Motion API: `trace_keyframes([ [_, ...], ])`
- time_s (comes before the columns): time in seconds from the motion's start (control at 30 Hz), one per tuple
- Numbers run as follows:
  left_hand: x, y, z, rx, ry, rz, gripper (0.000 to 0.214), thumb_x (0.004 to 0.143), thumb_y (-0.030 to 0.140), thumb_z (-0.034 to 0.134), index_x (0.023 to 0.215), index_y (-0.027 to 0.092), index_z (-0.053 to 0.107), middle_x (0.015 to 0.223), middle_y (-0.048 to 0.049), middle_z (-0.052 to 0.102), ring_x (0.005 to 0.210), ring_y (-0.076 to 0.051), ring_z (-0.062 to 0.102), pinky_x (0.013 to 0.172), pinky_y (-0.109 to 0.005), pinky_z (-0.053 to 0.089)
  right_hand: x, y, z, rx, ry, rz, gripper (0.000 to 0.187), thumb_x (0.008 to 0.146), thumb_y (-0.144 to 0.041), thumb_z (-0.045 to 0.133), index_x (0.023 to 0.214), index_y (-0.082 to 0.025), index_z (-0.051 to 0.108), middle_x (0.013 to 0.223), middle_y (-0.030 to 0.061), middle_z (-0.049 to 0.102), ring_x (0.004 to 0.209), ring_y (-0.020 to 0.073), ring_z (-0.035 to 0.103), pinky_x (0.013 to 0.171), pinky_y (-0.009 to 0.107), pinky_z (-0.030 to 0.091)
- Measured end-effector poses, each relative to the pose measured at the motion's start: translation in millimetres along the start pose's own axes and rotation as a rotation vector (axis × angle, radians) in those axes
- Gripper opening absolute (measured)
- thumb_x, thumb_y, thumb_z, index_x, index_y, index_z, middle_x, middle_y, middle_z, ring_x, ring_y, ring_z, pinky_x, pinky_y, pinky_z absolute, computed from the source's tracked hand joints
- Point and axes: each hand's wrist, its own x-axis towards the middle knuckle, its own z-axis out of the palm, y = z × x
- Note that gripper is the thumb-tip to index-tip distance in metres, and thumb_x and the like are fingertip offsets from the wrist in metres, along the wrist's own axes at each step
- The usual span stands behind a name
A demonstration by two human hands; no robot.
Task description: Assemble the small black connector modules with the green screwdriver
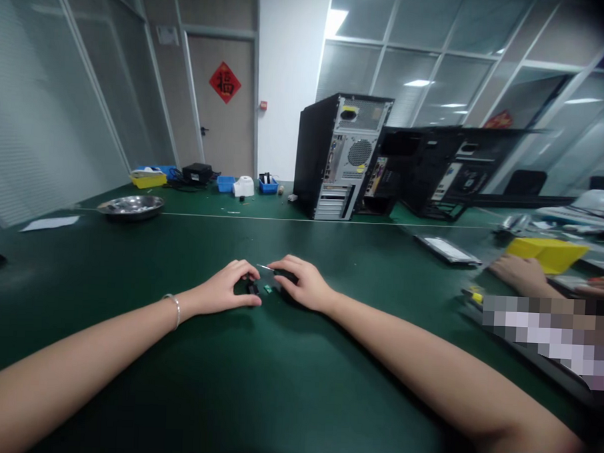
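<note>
My left hand [229, 287] rests on the green tabletop, thumb and fingers curved around a small black part [252, 287]. A silver bracelet [175, 309] circles that wrist. My right hand [307, 285] is closed on a screwdriver [286, 276] with a dark handle. Its thin metal shaft [265, 267] points left toward my left fingertips. Between the two hands a small green circuit board piece [268, 289] lies on the table. The fine detail of the black part is too small to make out.
A metal bowl [133, 207] stands at the left. Computer cases [342, 158] line the back, along with small blue bins [268, 185]. A hard drive [448, 250] lies to the right. Beyond it, another person's hand [520, 273] is by a yellow object [546, 254].
</note>
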Motion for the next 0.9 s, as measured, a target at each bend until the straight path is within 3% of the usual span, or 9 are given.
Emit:
trace_keyframes([
  [0.1, -1, 1, 0.2, 0.056, -0.013, 0.019, 0.049, 0.074, 0.059, 0.074, 0.102, 0.022, 0.058, 0.105, -0.0068, 0.057, 0.103, -0.029, 0.052, 0.089, -0.041, 0.046, 1, 0, 1, 0.002, -0.034, 0.002, 0.023, 0.088, -0.015, 0.059, 0.11, -0.019, 0.066, 0.104, 0.0069, 0.069, 0.094, 0.0197, 0.065, 0.086, 0.033, 0.05],
  [0.23, 0, -4, 0.2, -0.002, -0.005, 0.012, 0.039, 0.082, 0.053, 0.068, 0.105, 0.023, 0.061, 0.105, -0.0066, 0.058, 0.1, -0.027, 0.054, 0.087, -0.039, 0.047, 1, -2, 1, 0.024, -0.096, 0.037, 0.023, 0.083, -0.015, 0.064, 0.105, -0.02, 0.061, 0.099, 0.004, 0.07, 0.084, 0.0182, 0.065, 0.078, 0.03, 0.05],
  [0.43, 3, -13, -3.0, -0.229, 0.053, -0.042, 0.041, 0.077, 0.036, 0.075, 0.113, 0.02, 0.064, 0.107, -0.0068, 0.061, 0.09, -0.021, 0.058, 0.084, -0.037, 0.049, 1, -4, -1, 0.08, -0.158, 0.037, 0.03, 0.081, -0.021, 0.072, 0.107, -0.021, 0.056, 0.105, 0.0048, 0.071, 0.089, 0.0197, 0.067, 0.081, 0.031, 0.051],
  [0.63, 6, -13, -3.1, -0.546, 0.03, -0.143, 0.045, 0.071, 0.027, 0.078, 0.111, 0.017, 0.061, 0.099, -0.0045, 0.066, 0.091, -0.02, 0.063, 0.09, -0.041, 0.051, 1, -1, 1, 0.092, -0.163, 0.028, 0.028, 0.083, -0.021, 0.071, 0.106, -0.022, 0.055, 0.102, 0.0035, 0.072, 0.089, 0.0186, 0.068, 0.081, 0.031, 0.051],
  [0.77, 6, -11, -1.1, -0.589, 0.062, -0.158, 0.046, 0.069, 0.027, 0.08, 0.109, 0.017, 0.06, 0.1, -0.0053, 0.067, 0.092, -0.02, 0.066, 0.092, -0.042, 0.052, 0, -2, 1, 0.067, -0.118, 0.035, 0.027, 0.083, -0.026, 0.073, 0.104, -0.021, 0.056, 0.099, 0.0037, 0.071, 0.085, 0.0183, 0.067, 0.077, 0.03, 0.051],
  [0.9, 3, 0, 4.0, -0.645, 0.07, -0.192, 0.045, 0.072, 0.03, 0.079, 0.108, 0.02, 0.054, 0.095, -0.0041, 0.071, 0.093, -0.021, 0.069, 0.089, -0.04, 0.053, -3, -8, 2, 0.099, 0.061, 0.041, 0.022, 0.086, -0.03, 0.069, 0.102, -0.021, 0.057, 0.098, 0.0034, 0.07, 0.083, 0.0169, 0.065, 0.075, 0.027, 0.05],
])
